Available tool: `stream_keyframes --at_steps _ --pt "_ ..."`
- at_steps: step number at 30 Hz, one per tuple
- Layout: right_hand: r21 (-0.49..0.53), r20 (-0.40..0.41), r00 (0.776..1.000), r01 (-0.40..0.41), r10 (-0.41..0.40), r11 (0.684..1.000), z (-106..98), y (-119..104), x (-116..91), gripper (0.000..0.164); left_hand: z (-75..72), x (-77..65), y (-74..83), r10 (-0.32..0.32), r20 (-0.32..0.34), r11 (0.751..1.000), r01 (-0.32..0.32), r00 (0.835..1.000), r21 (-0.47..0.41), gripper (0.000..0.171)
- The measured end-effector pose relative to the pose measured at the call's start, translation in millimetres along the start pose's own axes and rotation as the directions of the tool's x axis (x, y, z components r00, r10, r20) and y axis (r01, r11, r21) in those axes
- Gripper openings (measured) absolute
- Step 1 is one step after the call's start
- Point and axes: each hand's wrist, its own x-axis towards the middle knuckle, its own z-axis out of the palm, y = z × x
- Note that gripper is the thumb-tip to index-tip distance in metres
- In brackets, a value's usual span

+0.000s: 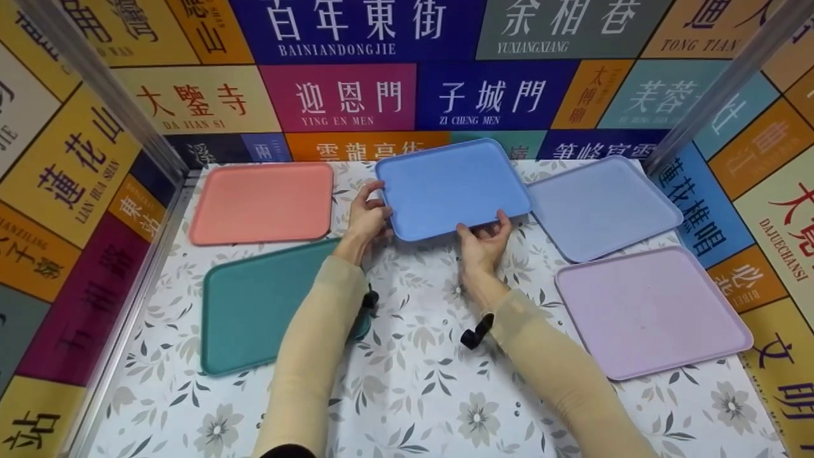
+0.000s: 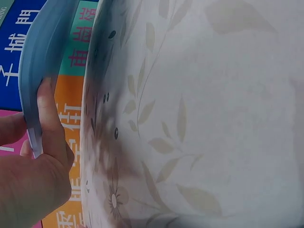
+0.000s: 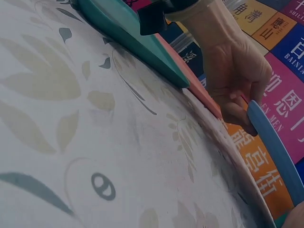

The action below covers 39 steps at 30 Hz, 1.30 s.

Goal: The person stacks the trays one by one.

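A blue tray (image 1: 455, 191) is held in both hands above the back middle of the table. At its left end my left hand (image 1: 370, 216) grips the rim; the left wrist view shows fingers (image 2: 50, 116) against the tray (image 2: 40, 61), which is lifted off the cloth. My right hand (image 1: 484, 251) pinches the near rim, with the thumb and a fingertip showing at the edge. In the right wrist view the left hand (image 3: 235, 71) holds one end of the tray (image 3: 275, 142), while only a bit of the right hand (image 3: 295, 219) shows at the corner.
A coral tray (image 1: 264, 203) and a green tray (image 1: 254, 305) lie on the left, the green one partly behind my left forearm. On the right are a pale blue tray (image 1: 607, 207) and a lilac tray (image 1: 655, 312). Sign-covered walls (image 1: 356, 95) border the flowered tablecloth (image 1: 407, 381).
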Motion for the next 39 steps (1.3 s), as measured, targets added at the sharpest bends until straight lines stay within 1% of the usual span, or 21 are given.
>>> stream_keyframes --at_steps 4,7,11,13,16,18,21,23,25,28,31,35,39 --pt "0.051 0.000 1.000 -0.006 0.006 0.999 3.7 2.2 -1.7 0.098 0.3 -1.0 -1.1 0.005 0.010 1.000 -0.005 1.000 -0.015 0.069" --pt "0.056 0.000 0.999 -0.036 0.036 0.998 4.4 1.6 -2.5 0.098 0.3 -1.1 -1.9 -0.001 0.011 1.000 0.001 1.000 -0.017 0.069" --pt "0.027 0.013 0.997 -0.076 0.076 0.997 4.1 -1.6 -4.0 0.103 0.9 -1.6 -3.5 -0.026 0.009 0.999 0.026 1.000 -0.031 0.069" --pt "0.014 0.016 0.997 -0.079 0.079 0.997 3.4 -3.5 -3.8 0.104 1.5 -2.3 -4.4 -0.036 0.010 0.999 0.036 0.999 -0.037 0.069" --pt "-0.010 0.010 0.997 -0.073 0.074 0.997 1.4 -7.1 -2.7 0.104 2.5 -4.2 -5.1 -0.032 0.025 0.999 0.033 0.999 -0.041 0.070" --pt "-0.026 0.001 0.997 -0.077 0.077 0.997 -0.2 -10.7 -1.6 0.104 3.2 -5.6 -4.7 -0.024 0.047 0.999 0.026 0.999 -0.041 0.071" --pt "-0.037 -0.003 0.996 -0.088 0.088 0.995 -2.6 -17.5 0.3 0.105 3.3 -7.4 -2.2 -0.004 0.065 1.000 0.005 0.998 -0.015 0.072" --pt "-0.051 -0.001 0.995 -0.098 0.098 0.994 -4.8 -22.8 1.8 0.105 2.4 -7.5 0.3 0.012 0.061 1.000 -0.013 0.998 0.005 0.074" --pt "-0.081 0.005 0.994 -0.109 0.110 0.991 -8.2 -27.8 2.8 0.104 0.4 -6.8 3.6 0.036 0.043 0.999 -0.038 0.998 0.027 0.076" --pt "-0.132 0.034 0.991 -0.123 0.129 0.984 -15.3 -35.3 4.2 0.103 -3.5 -4.2 9.4 0.076 0.017 0.996 -0.077 0.997 0.037 0.077" --pt "-0.175 0.083 0.987 -0.121 0.137 0.977 -24.7 -42.2 4.7 0.101 -8.7 -1.9 16.0 0.114 0.006 0.992 -0.114 0.993 0.062 0.071" --pt "-0.218 0.150 0.980 -0.099 0.133 0.971 -35.0 -53.2 7.0 0.098 -16.2 1.3 26.4 0.129 0.017 0.986 -0.130 0.992 0.104 0.060" --pt "-0.260 0.215 0.968 -0.068 0.127 0.963 -40.2 -65.2 11.8 0.098 -23.7 4.3 39.7 0.119 0.049 0.977 -0.126 0.992 0.171 0.053"
